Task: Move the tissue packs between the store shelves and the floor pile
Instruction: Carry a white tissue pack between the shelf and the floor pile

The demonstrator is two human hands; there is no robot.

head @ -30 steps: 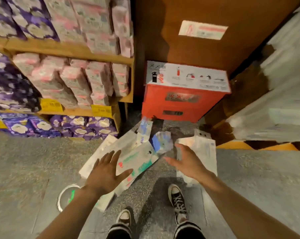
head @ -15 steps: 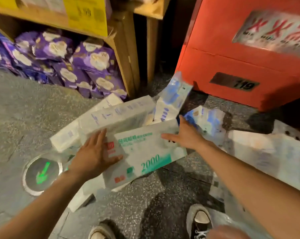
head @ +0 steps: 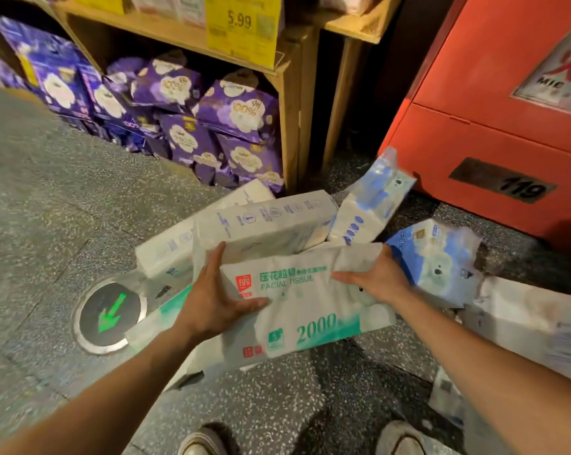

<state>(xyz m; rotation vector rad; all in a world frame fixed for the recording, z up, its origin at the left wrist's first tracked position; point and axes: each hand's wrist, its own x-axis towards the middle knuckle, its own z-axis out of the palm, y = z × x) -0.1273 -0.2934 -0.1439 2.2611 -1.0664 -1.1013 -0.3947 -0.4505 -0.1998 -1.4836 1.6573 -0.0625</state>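
Tissue packs [head: 167, 254] lie heaped on the speckled floor [head: 47, 208] at the foot of a wooden shelf [head: 290, 133]; at the left, purple packs [head: 179, 126] fill the shelf's lowest level, under a yellow price tag [head: 243, 24]; nearer, a round floor marker [head: 110, 315] with a green arrow sits just beside the heap; the left hand [head: 212, 300] grips the left end of a green-and-white pack [head: 307, 310] marked "FACIAL TISSUE" and "2000", thumb laid on its printed face and fingers round its end; this pack lies on top of the heap, with a long white pack [head: 264, 224] right behind it; the right hand [head: 379, 277] holds its right end, thumb across the face and fingers curled behind the corner; a blue-and-white pack [head: 373, 205] leans upright behind, and a blue koala pack [head: 442, 261] lies just beside the right hand; a red cabinet [head: 491, 126] stands further right, with crumpled white packs [head: 540, 323] on the floor below it.
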